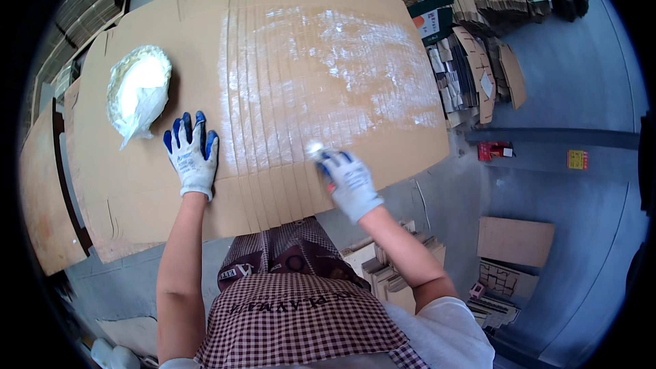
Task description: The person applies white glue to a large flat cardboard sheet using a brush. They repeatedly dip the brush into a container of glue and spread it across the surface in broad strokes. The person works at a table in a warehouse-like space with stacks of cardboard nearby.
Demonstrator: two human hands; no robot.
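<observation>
Big brown cardboard (184,27) with shiny white smears (369,48)
The left hand (194,154) lies flat on it, fingers (199,125) spread, near the bowl (117,104) of white stuff (142,85) at left. The right hand (350,179) grips a blurry tool (315,149) with a white tip, at the smears' near side. The gloves (197,169) have small print, the checked apron (301,328) has dark letters (294,305), and the yellow sign (577,159) at right is too small to read.

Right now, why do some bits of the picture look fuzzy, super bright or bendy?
In the head view, the right hand is blurred, probably from moving, while the left hand looks sharper; also in the head view, the bowl's white contents glare almost featureless, and the fisheye lens bows the cardboard's edges.
</observation>
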